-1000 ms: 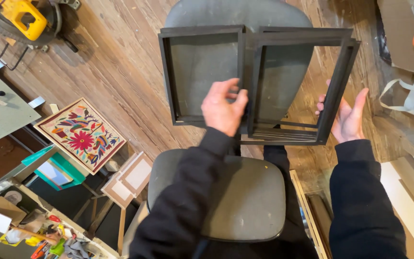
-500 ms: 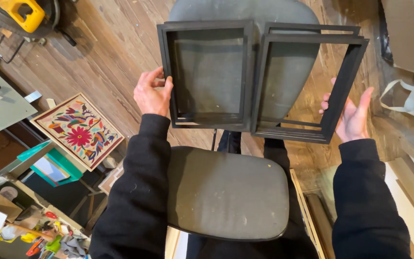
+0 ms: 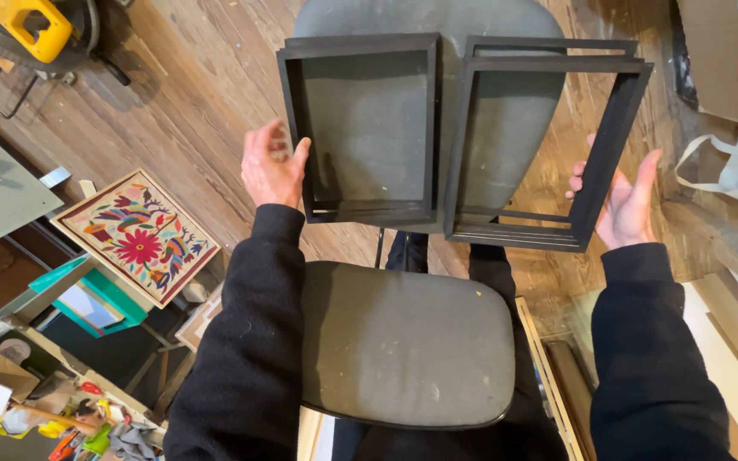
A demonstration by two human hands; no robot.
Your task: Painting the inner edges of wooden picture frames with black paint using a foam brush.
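Note:
Two stacks of black rectangular frames stand side by side over the back of a grey office chair. My left hand presses its palm and thumb against the outer left edge of the left black frame stack. On the other side my right hand, fingers spread, cups the lower right corner of the right black frame stack. Both stacks are squeezed between my two hands and touch each other in the middle. Through the frames the chair's grey backrest shows.
A wooden floor lies below. An embroidered floral picture leans at the left above a teal frame. A yellow power saw sits top left. Cardboard and a bag lie at the right, and a cluttered bench sits bottom left.
My left hand has moved from the middle, between the two stacks, out to the left stack's outer edge. My right hand has stayed at the right stack's corner.

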